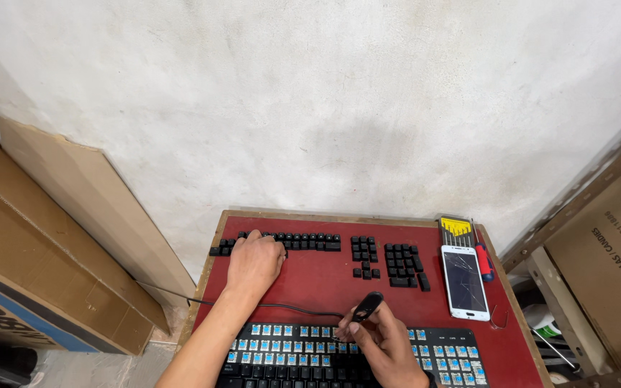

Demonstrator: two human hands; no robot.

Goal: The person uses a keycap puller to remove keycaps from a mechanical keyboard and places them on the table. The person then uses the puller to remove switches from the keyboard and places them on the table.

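Note:
A black keyboard (447, 356) with many bare blue switches lies at the near edge of a red table (325, 287). My right hand (386, 348) is above it, pinching a small black keycap puller (366, 307). My left hand (254, 262) rests further back on a row of loose black keycaps (310, 241), fingers curled over the left part of the row. Two more groups of removed keycaps (364, 256) (405, 264) lie to the right of that row.
A white phone with a cracked screen (464, 282) lies at the table's right side, next to a yellow screwdriver set (456, 230) and a red-handled tool (484, 260). A black cable (282, 307) crosses the table. Cardboard boxes (44, 251) stand left, shelving (598, 237) right.

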